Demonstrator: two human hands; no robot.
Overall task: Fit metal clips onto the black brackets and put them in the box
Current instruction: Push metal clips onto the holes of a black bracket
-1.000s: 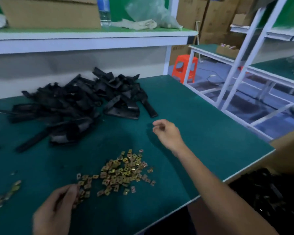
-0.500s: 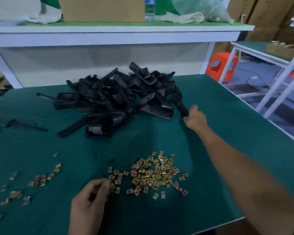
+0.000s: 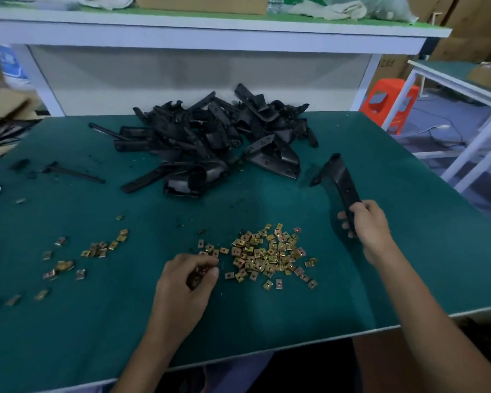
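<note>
A heap of black brackets [image 3: 213, 137] lies at the back middle of the green table [image 3: 408, 222]. My right hand [image 3: 367, 225] grips one black bracket [image 3: 339, 180] by its lower end, held up to the right of the heap. A pile of brass-coloured metal clips [image 3: 267, 253] sits in front of the heap. My left hand [image 3: 187, 282] rests at the pile's left edge, fingers curled round several clips [image 3: 200, 272]. No box for finished parts is clearly visible.
More clips [image 3: 97, 249] are scattered over the left of the table. A loose black strip [image 3: 74, 173] lies left of the heap. A white shelf [image 3: 210, 38] runs above the back edge. An orange stool [image 3: 391, 102] stands right of the table.
My right hand reached the heap, took one bracket and pulled it back towards me on the right. My left hand stayed at the clip pile and closed on some clips.
</note>
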